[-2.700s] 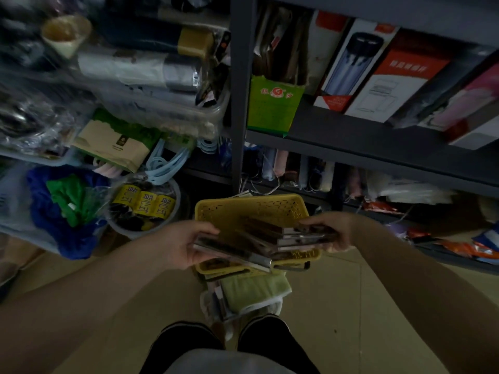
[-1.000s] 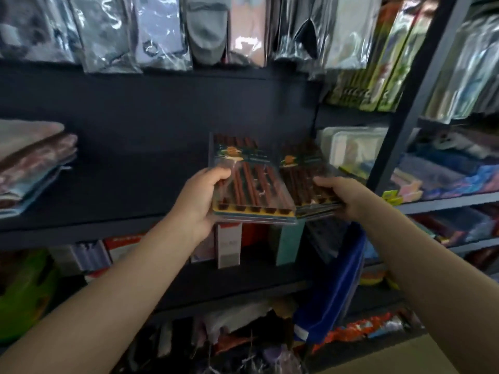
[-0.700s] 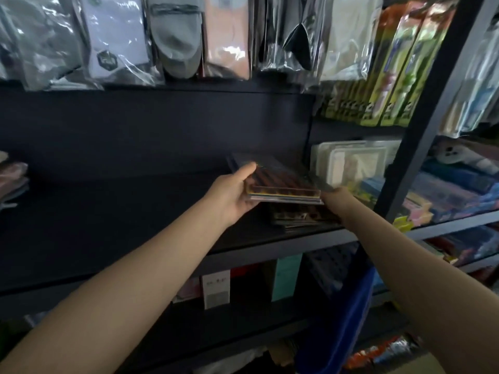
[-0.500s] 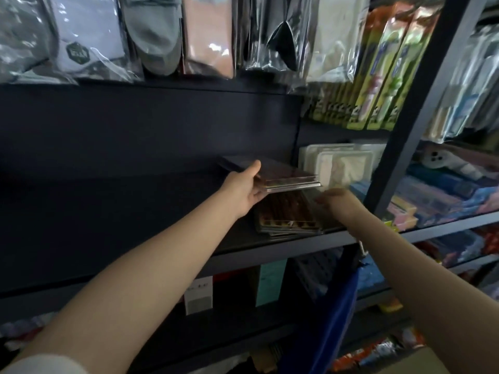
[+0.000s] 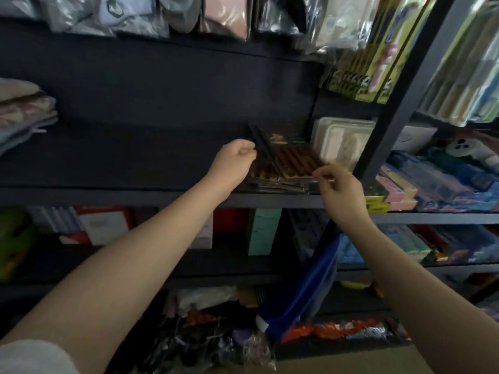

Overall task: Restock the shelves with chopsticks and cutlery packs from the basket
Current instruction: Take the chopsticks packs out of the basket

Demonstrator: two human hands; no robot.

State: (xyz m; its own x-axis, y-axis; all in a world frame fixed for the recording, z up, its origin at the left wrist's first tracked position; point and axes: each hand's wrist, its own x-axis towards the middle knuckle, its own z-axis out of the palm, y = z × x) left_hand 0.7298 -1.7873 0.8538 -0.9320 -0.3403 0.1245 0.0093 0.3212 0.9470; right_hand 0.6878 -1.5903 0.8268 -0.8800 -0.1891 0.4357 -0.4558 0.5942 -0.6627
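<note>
A stack of clear chopstick packs (image 5: pixel 290 163) with dark brown sticks lies flat on the dark shelf (image 5: pixel 162 197), near its right end. My left hand (image 5: pixel 233 161) is curled against the stack's left edge, thumb on top of the uppermost pack. At the front right corner, my right hand (image 5: pixel 341 191) pinches the plastic rim of the packs between thumb and fingertips. The basket is out of view.
White plastic boxes (image 5: pixel 340 139) stand just right of the stack, beside a grey upright post (image 5: pixel 388 122). Folded cloths (image 5: pixel 24 112) lie at the shelf's left end. Bagged goods hang above; boxes (image 5: pixel 263 230) fill the shelf below. A blue bag (image 5: pixel 305 290) hangs low.
My left hand has lowered its chopstick pack onto the stack that my right hand set on the shelf. Both hands now rest at the stack's edges.
</note>
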